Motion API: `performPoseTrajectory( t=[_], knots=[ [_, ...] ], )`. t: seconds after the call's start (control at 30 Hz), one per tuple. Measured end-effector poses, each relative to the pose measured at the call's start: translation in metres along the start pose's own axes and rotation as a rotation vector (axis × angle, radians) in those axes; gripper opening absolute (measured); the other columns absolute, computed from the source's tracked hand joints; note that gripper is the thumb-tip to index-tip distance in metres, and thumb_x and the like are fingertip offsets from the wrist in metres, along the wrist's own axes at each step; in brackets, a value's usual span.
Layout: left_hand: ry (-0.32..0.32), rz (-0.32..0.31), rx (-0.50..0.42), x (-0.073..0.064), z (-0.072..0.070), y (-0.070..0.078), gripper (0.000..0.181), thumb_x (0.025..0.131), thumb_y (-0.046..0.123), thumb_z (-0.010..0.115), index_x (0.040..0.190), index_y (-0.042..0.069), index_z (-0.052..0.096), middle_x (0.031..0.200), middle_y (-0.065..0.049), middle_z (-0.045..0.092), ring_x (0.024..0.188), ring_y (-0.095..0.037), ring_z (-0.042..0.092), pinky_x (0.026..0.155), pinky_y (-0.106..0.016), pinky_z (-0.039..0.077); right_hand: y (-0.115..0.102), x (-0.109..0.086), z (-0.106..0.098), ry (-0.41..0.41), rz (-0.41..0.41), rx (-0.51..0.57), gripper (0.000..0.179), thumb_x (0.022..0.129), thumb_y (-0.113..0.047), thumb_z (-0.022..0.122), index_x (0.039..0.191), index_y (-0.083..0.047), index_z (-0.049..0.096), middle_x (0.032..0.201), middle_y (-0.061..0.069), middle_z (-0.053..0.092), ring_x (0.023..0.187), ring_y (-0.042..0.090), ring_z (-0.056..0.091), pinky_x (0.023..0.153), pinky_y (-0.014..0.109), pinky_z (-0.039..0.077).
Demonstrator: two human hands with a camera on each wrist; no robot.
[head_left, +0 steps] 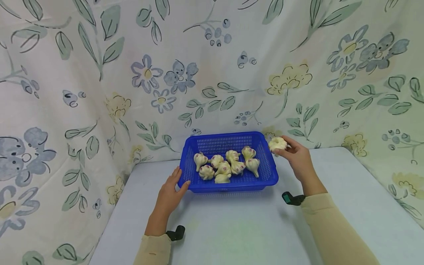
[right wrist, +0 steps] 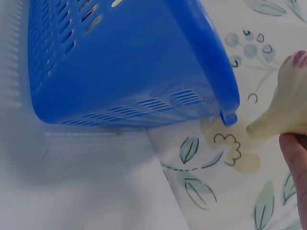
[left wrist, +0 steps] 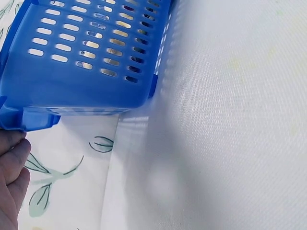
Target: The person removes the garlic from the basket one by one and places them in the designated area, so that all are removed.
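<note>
A blue plastic basket (head_left: 228,188) with slotted walls holds several garlic bulbs (head_left: 223,168), whitish with purple streaks. At its left front corner rests my left hand (head_left: 170,191), fingers extended along the left rim and thumb at the front edge. In the left wrist view, the fingertips (left wrist: 18,148) touch the underside of the basket's rim. Beyond the right rim, my right hand (head_left: 294,154) pinches a single garlic bulb (head_left: 277,143) between thumb and fingers. The right wrist view shows this bulb's stem pointing toward the basket, a short gap away from the rim.
The basket stands toward the back of a white-covered table (head_left: 232,228). Behind and beside the table hangs a pale curtain (head_left: 212,66) with leaves and flowers. Each wrist carries a small black camera (head_left: 293,198).
</note>
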State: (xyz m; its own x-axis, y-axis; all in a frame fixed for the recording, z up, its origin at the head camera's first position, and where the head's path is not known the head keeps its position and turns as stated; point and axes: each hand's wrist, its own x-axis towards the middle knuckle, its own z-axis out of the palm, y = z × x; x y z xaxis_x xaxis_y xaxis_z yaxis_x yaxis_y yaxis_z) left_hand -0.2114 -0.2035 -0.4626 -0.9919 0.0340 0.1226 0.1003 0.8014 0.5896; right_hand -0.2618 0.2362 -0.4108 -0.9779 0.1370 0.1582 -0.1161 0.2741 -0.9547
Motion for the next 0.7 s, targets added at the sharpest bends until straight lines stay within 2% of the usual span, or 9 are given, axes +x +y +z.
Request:
performPoseTrajectory(
  t=[0.17, 0.3, 0.43, 0.57, 0.7],
  knots=[
    [0.003, 0.005, 0.001, -0.001, 0.0, 0.0, 0.08, 0.094, 0.065, 0.048, 0.156, 0.018, 0.03, 0.164, 0.002, 0.022, 0.149, -0.038, 0.022, 0.116, -0.06, 0.022, 0.005, 0.0, -0.001, 0.026, 0.011, 0.027, 0.073, 0.091, -0.037, 0.07, 0.152, -0.012, 0.039, 0.151, 0.014, 0.045, 0.132, 0.026, 0.051, 0.1, 0.023, 0.046],
    [0.003, 0.008, 0.001, -0.001, -0.001, 0.0, 0.086, 0.091, 0.073, 0.042, 0.156, 0.018, 0.03, 0.164, 0.002, 0.022, 0.149, -0.036, 0.023, 0.116, -0.06, 0.022, 0.01, 0.0, -0.003, 0.043, 0.032, 0.045, 0.073, 0.092, -0.035, 0.07, 0.153, -0.012, 0.037, 0.152, 0.014, 0.044, 0.133, 0.024, 0.049, 0.102, 0.023, 0.044],
    [0.004, 0.007, 0.002, -0.001, 0.0, -0.001, 0.091, 0.088, 0.078, 0.039, 0.156, 0.018, 0.03, 0.164, 0.004, 0.021, 0.149, -0.037, 0.023, 0.116, -0.06, 0.022, 0.018, 0.001, -0.005, 0.058, 0.067, 0.051, 0.074, 0.091, -0.037, 0.07, 0.153, -0.014, 0.037, 0.153, 0.013, 0.043, 0.135, 0.024, 0.047, 0.109, 0.032, 0.041],
    [0.013, 0.011, -0.001, -0.001, 0.0, -0.001, 0.084, 0.092, 0.07, 0.045, 0.155, 0.017, 0.031, 0.164, 0.003, 0.022, 0.149, -0.037, 0.023, 0.115, -0.06, 0.022, 0.025, 0.002, -0.006, 0.07, 0.121, 0.066, 0.076, 0.09, -0.039, 0.071, 0.153, -0.014, 0.036, 0.154, 0.013, 0.041, 0.139, 0.029, 0.042, 0.114, 0.046, 0.036],
    [0.02, 0.01, -0.007, -0.001, 0.001, -0.001, 0.073, 0.096, 0.053, 0.055, 0.155, 0.016, 0.032, 0.163, 0.002, 0.023, 0.149, -0.038, 0.024, 0.115, -0.06, 0.022, 0.035, 0.004, -0.007, 0.077, 0.164, 0.089, 0.076, 0.09, -0.037, 0.072, 0.153, -0.014, 0.036, 0.155, 0.013, 0.039, 0.141, 0.03, 0.039, 0.115, 0.047, 0.034]
  ],
)
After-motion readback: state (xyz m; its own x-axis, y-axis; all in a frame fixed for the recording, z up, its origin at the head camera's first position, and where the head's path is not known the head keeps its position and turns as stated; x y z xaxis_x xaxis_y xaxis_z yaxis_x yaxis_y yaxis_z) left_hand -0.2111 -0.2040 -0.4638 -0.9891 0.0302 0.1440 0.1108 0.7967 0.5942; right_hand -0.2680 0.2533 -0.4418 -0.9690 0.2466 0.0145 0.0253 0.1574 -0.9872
